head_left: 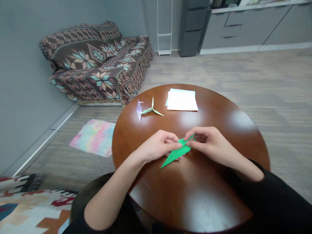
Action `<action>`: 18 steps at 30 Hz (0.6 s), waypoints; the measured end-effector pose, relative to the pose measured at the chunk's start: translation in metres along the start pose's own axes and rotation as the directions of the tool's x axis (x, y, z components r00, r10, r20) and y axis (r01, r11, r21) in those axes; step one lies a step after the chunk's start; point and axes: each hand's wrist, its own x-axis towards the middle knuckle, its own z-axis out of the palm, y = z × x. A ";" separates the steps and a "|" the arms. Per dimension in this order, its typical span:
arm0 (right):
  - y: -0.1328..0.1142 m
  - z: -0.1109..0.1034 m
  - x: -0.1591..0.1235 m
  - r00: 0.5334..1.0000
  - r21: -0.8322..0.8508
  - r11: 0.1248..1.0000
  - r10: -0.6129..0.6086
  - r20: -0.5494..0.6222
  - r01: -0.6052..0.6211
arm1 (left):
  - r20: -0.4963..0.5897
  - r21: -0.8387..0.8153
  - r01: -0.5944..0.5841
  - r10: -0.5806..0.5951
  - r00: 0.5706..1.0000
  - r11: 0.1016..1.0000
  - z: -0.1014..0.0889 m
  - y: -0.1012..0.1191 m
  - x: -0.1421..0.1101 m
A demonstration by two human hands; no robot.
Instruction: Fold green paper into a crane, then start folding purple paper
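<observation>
Green paper: held between both hands, centre of the frame, over the worktop; creased into a long shape, one point aimed lower left.
Left hand: thumb and fingers pinching the green paper near its middle.
Right hand: thumb and fingertips pinching its upper-right end.
Folding so far: long, tapered form made; the pinched end looks partly worked, so shaping there seems unfinished. How many folds remain, I cannot tell.
Folded pieces: one purple and one pale green, three-pronged, upper left of the worktop; both look finished.
Paper stack: one, flat at the worktop's top centre, white above pale blue; sheets uncountable.
Count: one green paper, two folded pieces, one stack, two hands.
</observation>
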 end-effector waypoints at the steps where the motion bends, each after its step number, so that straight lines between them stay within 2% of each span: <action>1: -0.001 0.000 0.000 1.000 0.008 1.000 0.001 -0.005 -0.001 | -0.004 -0.014 -0.001 0.001 1.000 1.000 0.001 0.001 0.000; 6: -0.003 0.000 0.000 0.999 0.129 0.992 0.002 -0.037 0.003 | 0.012 -0.088 -0.005 0.006 1.000 0.996 0.005 0.001 -0.002; 12: -0.002 -0.002 0.004 0.970 0.277 0.958 -0.004 -0.245 0.074 | -0.028 -0.150 -0.013 0.009 1.000 0.989 0.018 -0.001 -0.004; 15: -0.002 0.000 0.003 0.959 0.390 0.919 0.053 -0.279 0.062 | -0.139 -0.171 -0.153 0.130 0.982 0.973 0.022 -0.003 -0.001; 18: -0.005 0.006 0.001 0.960 0.452 0.891 0.092 -0.266 0.039 | -0.309 -0.090 -0.357 0.315 0.898 0.930 0.021 -0.003 0.004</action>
